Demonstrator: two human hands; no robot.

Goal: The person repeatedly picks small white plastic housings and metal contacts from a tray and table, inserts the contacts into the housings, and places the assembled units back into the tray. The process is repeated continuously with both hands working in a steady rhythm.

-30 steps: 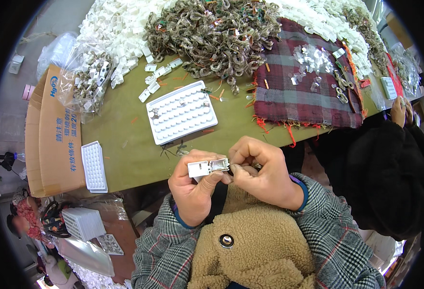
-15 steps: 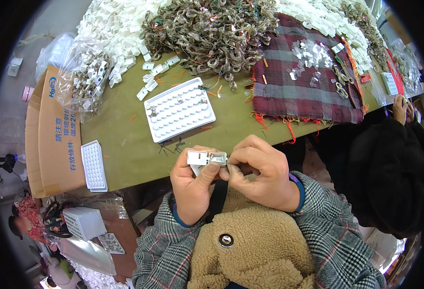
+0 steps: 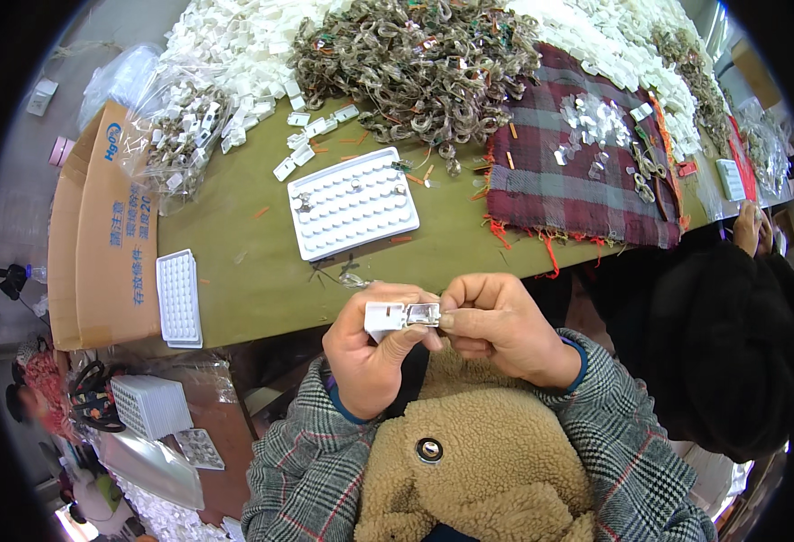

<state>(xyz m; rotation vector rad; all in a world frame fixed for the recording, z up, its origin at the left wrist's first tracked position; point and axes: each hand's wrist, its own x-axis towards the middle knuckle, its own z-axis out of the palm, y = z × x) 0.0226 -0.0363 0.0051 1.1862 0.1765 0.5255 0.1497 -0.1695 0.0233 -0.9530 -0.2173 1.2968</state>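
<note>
Low in front of the table edge, my left hand [image 3: 374, 357] holds a small white plastic case [image 3: 384, 318], thumb along its near side. The case's flap is open, and its right half shows a shiny, clear-looking inside. My right hand [image 3: 510, 330] pinches the case's right end between thumb and forefinger; anything tiny between those fingertips is hidden. Just beyond my left hand a loop of clear cable [image 3: 354, 281] shows. Farther off on the green table lies a white tray [image 3: 353, 204] with rows of round bumps and a few small metallic pieces.
A heap of clear coiled cables [image 3: 406, 68] and white cases [image 3: 234, 45] covers the far side. Clear flakes lie on a plaid cloth [image 3: 577, 199] at right. A cardboard box [image 3: 99, 271] and another white tray [image 3: 178, 298] are left. A co-worker in black [image 3: 713, 334] sits right.
My right hand's fingers have straightened and moved up against the case's end. The case is turned slightly, and a clear cable loop now shows beyond my left hand. The whole view has shifted a little.
</note>
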